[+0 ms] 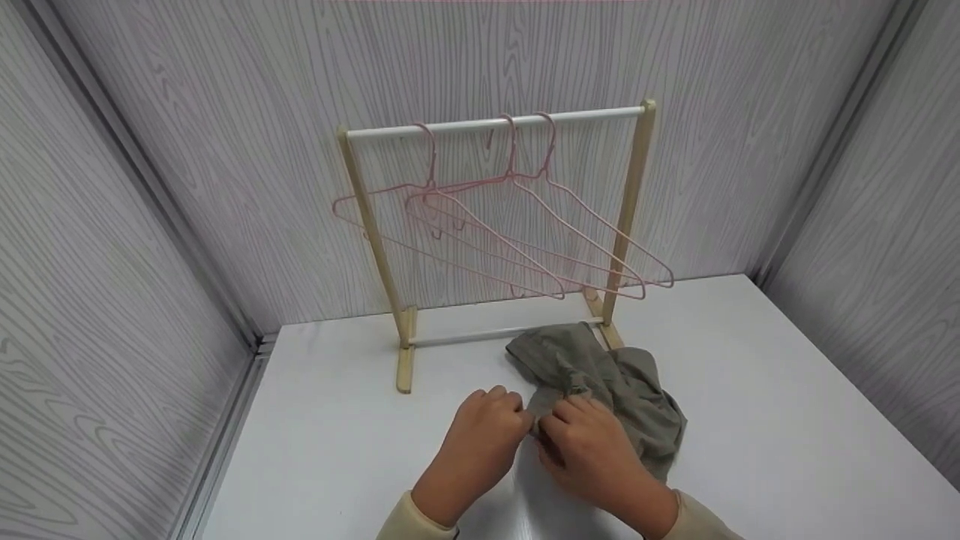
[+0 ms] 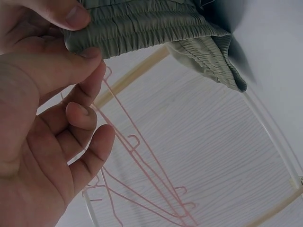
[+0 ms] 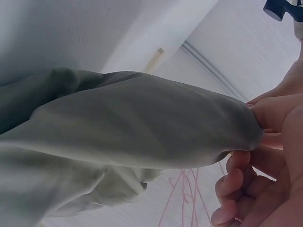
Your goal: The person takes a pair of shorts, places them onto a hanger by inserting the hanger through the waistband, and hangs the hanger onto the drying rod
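Observation:
Grey-green pants (image 1: 637, 405) with a gathered elastic waistband (image 2: 142, 30) lie bunched on the table, right of its middle. My left hand (image 1: 487, 435) pinches the waistband's edge between thumb and index finger; its other fingers curl loosely in the left wrist view. Close beside it, my right hand (image 1: 589, 450) grips the same band. In the right wrist view, smooth cloth (image 3: 142, 123) stretches away from the right hand (image 3: 260, 165), whose fingers are bent at the fabric's edge. Folds hide the rest of the pants' shape.
Behind the pants stands a small clothes rack with wooden posts (image 1: 634, 202) and a white top rail (image 1: 465, 126). Several pink wire hangers (image 1: 525, 255) hang from it. The pants overlap the rack's right foot (image 1: 613, 337). Wood-grain panels (image 1: 247, 90) enclose the white table (image 1: 337, 450).

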A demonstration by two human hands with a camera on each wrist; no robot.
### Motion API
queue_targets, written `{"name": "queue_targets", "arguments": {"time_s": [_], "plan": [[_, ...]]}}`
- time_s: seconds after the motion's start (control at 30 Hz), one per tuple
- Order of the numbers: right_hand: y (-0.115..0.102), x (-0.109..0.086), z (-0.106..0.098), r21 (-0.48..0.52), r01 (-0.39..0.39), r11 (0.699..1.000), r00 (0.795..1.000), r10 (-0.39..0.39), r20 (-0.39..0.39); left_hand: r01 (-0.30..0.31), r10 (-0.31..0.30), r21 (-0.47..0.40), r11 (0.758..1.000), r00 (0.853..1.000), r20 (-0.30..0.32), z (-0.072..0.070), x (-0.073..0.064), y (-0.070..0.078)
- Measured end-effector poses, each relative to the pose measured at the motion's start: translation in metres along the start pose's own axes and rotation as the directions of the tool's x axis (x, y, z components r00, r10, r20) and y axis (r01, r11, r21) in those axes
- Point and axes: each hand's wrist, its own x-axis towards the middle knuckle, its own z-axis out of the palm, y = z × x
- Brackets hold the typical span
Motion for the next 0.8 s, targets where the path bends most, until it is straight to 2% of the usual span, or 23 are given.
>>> {"name": "queue_targets", "arguments": {"time_s": [0.13,0.23,0.43,0.63,0.8], "plan": [[0.002,0.002,-0.002,0.006,0.013,1.000,0.999,-0.013,-0.030,0.001,-0.001,0.004,1.000,1.000,-0.027,0.003,-0.001,-0.001],[0.003,0.003,-0.005,0.002,0.019,1.000,0.998,-0.019,-0.054,0.018,-0.018,0.014,1.000,1.000,-0.020,0.004,-0.003,-0.004],[0.007,0.008,-0.016,-0.007,0.028,1.000,0.996,-0.028,-0.087,0.037,-0.038,0.022,0.999,0.998,0.052,0.006,-0.007,-0.009],[0.012,0.013,-0.028,-0.002,0.032,1.000,0.994,-0.032,-0.107,0.049,-0.049,0.005,0.999,0.996,0.071,0.008,-0.008,-0.011],[0.012,0.017,-0.039,0.018,0.019,1.000,0.994,-0.017,-0.110,0.096,-0.092,-0.019,0.995,0.985,0.146,0.016,-0.009,-0.012]]}}
